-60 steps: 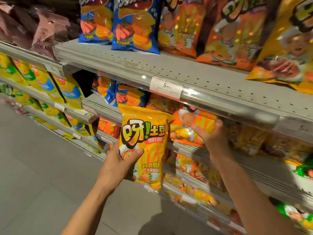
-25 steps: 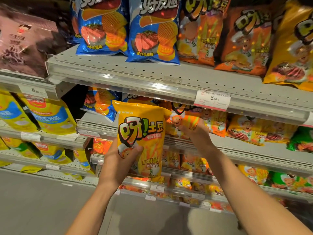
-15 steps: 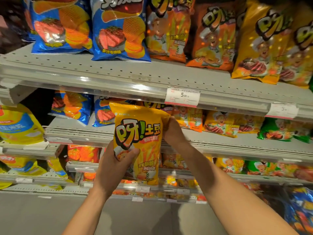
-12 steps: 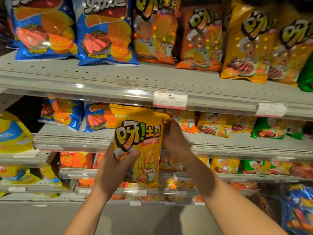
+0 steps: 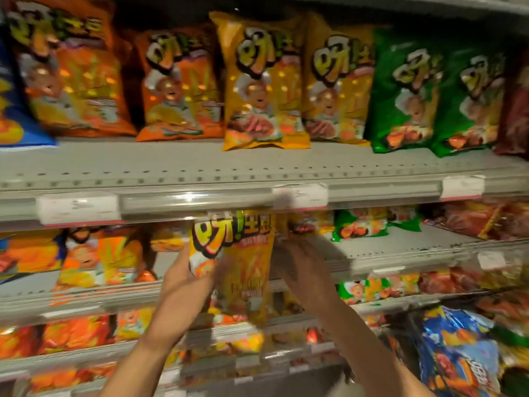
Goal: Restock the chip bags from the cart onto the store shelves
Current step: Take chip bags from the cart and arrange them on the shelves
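A yellow chip bag point(image 5: 243, 265) stands upright in front of the second shelf point(image 5: 400, 247), its top just under the upper shelf's rail. My left hand point(image 5: 183, 285) grips its lower left side. My right hand point(image 5: 297, 270) is against the bag's right edge, blurred by motion, and whether its fingers grip the bag is unclear. More yellow bags point(image 5: 263, 81) of the same kind stand on the upper shelf point(image 5: 200, 167), directly above.
Orange bags point(image 5: 177, 84) and green bags point(image 5: 406, 93) flank the yellow ones on the upper shelf. Price tags point(image 5: 299, 194) sit on its front rail. Lower shelves hold several more bags. Blue bags point(image 5: 458, 351) lie at the lower right.
The view has swung right and closer to the shelves. The yellow bag has risen, so its top now sits under the upper shelf rail, with both hands still on it.
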`<state>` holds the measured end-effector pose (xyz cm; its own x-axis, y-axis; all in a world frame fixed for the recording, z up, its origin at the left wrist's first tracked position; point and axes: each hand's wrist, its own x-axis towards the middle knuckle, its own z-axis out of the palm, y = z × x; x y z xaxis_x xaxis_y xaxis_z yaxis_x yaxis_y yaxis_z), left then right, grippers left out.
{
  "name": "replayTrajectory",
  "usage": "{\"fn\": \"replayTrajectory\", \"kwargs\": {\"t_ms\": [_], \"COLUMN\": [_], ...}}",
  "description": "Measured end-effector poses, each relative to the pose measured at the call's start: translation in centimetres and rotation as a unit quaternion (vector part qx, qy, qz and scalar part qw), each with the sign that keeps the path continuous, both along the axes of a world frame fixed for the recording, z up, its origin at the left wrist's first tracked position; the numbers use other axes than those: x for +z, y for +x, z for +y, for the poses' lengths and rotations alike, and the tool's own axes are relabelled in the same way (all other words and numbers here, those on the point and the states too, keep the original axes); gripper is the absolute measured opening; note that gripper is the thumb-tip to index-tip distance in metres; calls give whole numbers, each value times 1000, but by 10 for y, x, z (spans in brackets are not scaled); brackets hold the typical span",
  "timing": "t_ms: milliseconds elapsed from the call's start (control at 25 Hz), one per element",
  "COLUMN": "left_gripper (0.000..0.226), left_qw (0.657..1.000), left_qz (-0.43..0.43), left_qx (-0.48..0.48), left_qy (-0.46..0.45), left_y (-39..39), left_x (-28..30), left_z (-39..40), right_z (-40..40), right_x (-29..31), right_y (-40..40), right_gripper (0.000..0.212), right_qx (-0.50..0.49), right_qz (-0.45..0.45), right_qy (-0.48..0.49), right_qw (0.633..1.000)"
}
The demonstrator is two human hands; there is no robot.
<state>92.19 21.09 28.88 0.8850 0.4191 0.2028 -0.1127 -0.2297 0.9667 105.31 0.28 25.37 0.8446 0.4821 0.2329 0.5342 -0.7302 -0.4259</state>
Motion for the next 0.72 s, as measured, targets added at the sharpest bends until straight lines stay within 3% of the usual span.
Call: {"fn": "replayTrajectory", "kwargs": {"t_ms": [160, 320, 360, 440, 600, 720], "left_gripper": [27, 13, 23, 38, 37, 28], "left_qw": [995, 991, 991, 990, 990, 996], "left_qz": [26, 23, 21, 17, 42, 42], "left_qx": [81, 116, 114, 115, 112, 70], "left_qy": [-51, -56, -60, -79, -72, -28], "left_y": [67, 102, 105, 110, 132, 155], "left_x": [8, 8, 8, 5, 6, 9], "left_z": [-51, -81, -87, -101, -141, -163], "right_z": [-71, -97, -97, -99, -101, -111], "right_x": [-8, -18, -21, -26, -23, -13], "right_y": [38, 49, 48, 43, 46, 62], "right_gripper": [67, 76, 81, 90, 95, 84], "right_qx": [4, 56, 75, 80, 7, -30], "right_qz": [-12, 4, -3, 7, 146, 141], "right_qy": [-154, -181, -168, -45, 164, 160], "right_qw": [988, 982, 983, 996, 976, 977]}}
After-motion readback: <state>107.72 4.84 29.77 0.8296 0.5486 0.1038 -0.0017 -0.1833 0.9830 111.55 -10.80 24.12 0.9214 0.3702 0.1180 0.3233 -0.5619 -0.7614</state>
